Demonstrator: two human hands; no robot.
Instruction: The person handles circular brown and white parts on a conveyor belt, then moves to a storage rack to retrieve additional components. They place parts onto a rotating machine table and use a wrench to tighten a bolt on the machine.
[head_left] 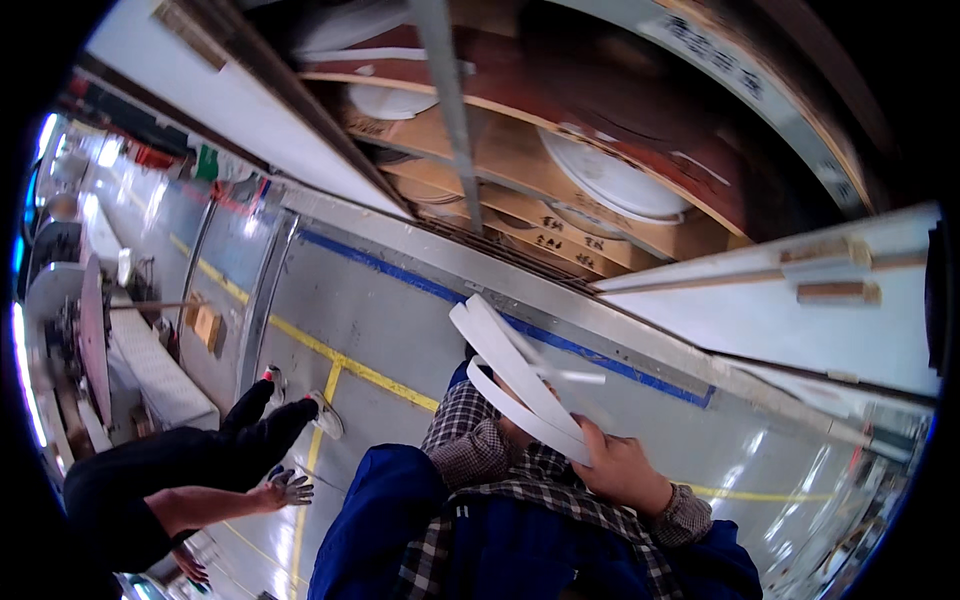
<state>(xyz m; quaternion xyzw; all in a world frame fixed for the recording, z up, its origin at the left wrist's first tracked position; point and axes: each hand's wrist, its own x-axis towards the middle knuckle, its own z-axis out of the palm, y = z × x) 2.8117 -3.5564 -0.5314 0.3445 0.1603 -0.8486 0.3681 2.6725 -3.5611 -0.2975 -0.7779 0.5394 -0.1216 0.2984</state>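
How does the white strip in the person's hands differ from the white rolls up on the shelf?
The white strip hangs loose in open loops, gripped by the right hand; the white rolls are wound tight into flat discs. The strip is held over the grey floor; the rolls lie on brown boards in the shelf. Both are white and band-like. The left hand cannot be made out.

This is a factory or workshop floor. The grey painted concrete floor [380, 320] carries yellow lane lines [330, 352] and a blue stripe [560, 340]. A shelf rack [520, 150] holds wooden boards and white reels, and machinery [80, 340] stands along the left edge.
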